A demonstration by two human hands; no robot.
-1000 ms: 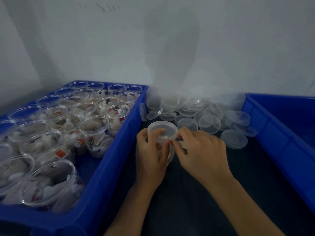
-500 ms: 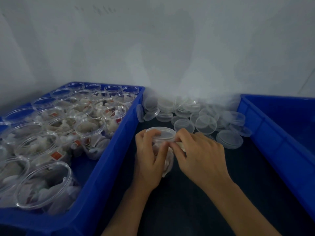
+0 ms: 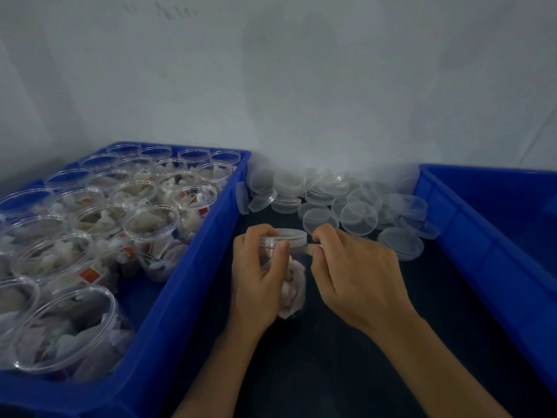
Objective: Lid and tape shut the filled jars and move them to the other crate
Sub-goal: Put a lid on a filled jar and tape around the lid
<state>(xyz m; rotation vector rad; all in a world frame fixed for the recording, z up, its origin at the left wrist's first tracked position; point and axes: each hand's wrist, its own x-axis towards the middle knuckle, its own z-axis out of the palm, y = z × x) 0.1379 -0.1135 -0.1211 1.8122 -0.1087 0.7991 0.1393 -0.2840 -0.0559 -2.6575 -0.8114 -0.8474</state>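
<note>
A clear filled jar (image 3: 291, 285) with its lid (image 3: 294, 235) on stands on the dark table between two blue crates. My left hand (image 3: 256, 276) grips the jar's side, its thumb lying over the rim. My right hand (image 3: 352, 273) pinches a strip of clear tape (image 3: 309, 249) that runs from the jar just under the lid out to my fingertips. The left crate (image 3: 193, 267) holds several open filled jars (image 3: 150, 233). Of the right crate (image 3: 482, 236) only the blue wall and part of the floor show.
A heap of loose clear lids (image 3: 358, 214) lies on the table behind the jar, against the white wall. One lid (image 3: 400, 243) lies close to my right hand. The dark table top (image 3: 331, 372) runs toward me between the crates.
My right hand has drawn away to the right of the jar, and a strip of tape now shows between it and the lid. The left hand keeps its hold on the jar.
</note>
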